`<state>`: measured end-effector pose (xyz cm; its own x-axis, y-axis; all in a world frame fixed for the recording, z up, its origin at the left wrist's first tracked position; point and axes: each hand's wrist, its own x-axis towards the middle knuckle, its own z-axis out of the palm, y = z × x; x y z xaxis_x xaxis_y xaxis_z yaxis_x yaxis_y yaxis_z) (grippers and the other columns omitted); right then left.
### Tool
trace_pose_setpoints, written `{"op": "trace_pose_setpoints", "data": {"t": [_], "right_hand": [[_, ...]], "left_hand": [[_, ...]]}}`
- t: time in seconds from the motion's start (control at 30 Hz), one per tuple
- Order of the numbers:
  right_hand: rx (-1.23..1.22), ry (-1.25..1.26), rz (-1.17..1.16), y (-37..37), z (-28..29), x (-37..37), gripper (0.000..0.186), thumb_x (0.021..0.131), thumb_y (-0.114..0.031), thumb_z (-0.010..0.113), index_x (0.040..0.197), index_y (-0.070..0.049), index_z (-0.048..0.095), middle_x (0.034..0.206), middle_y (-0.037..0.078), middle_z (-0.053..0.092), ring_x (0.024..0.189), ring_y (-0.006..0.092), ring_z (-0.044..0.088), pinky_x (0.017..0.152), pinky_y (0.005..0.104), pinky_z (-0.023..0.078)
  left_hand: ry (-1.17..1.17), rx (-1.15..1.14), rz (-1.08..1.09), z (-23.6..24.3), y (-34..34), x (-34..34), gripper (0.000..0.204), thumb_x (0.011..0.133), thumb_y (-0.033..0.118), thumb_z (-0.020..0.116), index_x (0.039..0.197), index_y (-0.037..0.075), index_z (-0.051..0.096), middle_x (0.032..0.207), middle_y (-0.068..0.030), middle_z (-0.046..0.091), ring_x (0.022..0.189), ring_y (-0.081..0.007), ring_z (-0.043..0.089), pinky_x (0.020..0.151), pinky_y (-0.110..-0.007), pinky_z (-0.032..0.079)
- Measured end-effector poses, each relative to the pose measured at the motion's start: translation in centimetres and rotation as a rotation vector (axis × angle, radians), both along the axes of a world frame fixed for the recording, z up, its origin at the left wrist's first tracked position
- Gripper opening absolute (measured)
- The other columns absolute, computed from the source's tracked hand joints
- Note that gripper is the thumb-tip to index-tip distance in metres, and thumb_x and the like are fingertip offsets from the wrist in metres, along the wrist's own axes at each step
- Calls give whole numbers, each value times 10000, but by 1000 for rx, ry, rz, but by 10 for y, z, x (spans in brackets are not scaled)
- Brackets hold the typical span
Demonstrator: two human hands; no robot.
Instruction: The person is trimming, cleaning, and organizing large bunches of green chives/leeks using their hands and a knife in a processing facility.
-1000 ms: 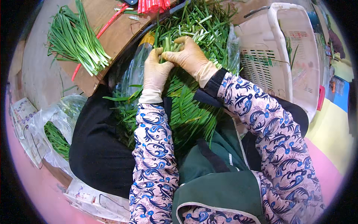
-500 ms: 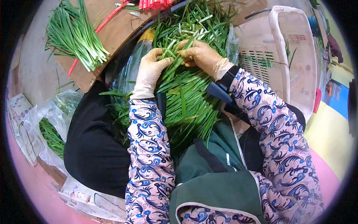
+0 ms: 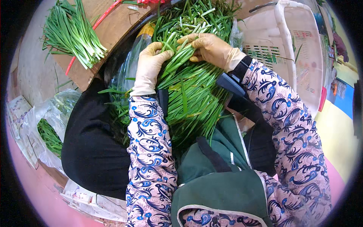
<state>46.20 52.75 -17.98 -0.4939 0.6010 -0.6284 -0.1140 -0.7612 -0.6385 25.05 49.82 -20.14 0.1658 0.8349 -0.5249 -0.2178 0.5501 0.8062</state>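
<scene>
A small bunch of green stalks is held over the leafy heap. The left hand pinches it, thumb against fingers. The right hand is curled, half open, around it; whether it grips, I cannot tell well. Farther left, a green bundle lies partly on the wooden board.

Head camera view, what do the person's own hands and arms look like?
The left hand and right hand wear thin, pale cream gloves. The pale pink fabric sleeves are printed with navy and blue scrolling swirls. A black band sits at the right wrist, with a dark, flat, oblong block beside it; a similar dark block shows by the left wrist.
</scene>
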Motion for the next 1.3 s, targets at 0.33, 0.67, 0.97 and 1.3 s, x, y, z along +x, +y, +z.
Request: {"op": "trace_pose_setpoints", "data": {"t": [0.33,0.67,0.97,1.3], "right_hand": [[203,-243,113,-3,6,-4,274,875,-184,688,1113,-80,600,864,2,671,715,74,625,580,195,427],[269,-271,2,-2,-2,-16,201,789,-190,781,893,-105,631,721,-7,628,601,85,558,519,243,436],[291,-378,-11,-1,7,-23,149,838,-224,741,853,-120,636,719,-40,608,583,61,537,518,205,415],[363,-470,-205,-15,-9,-42,141,856,-194,699,920,-78,652,764,-17,612,610,67,526,532,219,433]], "left_hand": [[83,22,-135,10,2,-1,328,797,79,744,1089,-8,621,959,-71,688,843,-133,634,781,-246,484],[-28,16,-130,0,2,-1,271,829,55,699,1085,-4,633,965,-61,690,852,-132,636,815,-253,492],[-29,30,-34,1,5,3,242,831,36,691,1063,-10,639,911,-57,690,788,-109,624,745,-244,498],[110,128,76,-5,-3,10,267,803,-52,667,1063,-18,616,885,-52,679,757,-103,613,705,-226,499]]}}
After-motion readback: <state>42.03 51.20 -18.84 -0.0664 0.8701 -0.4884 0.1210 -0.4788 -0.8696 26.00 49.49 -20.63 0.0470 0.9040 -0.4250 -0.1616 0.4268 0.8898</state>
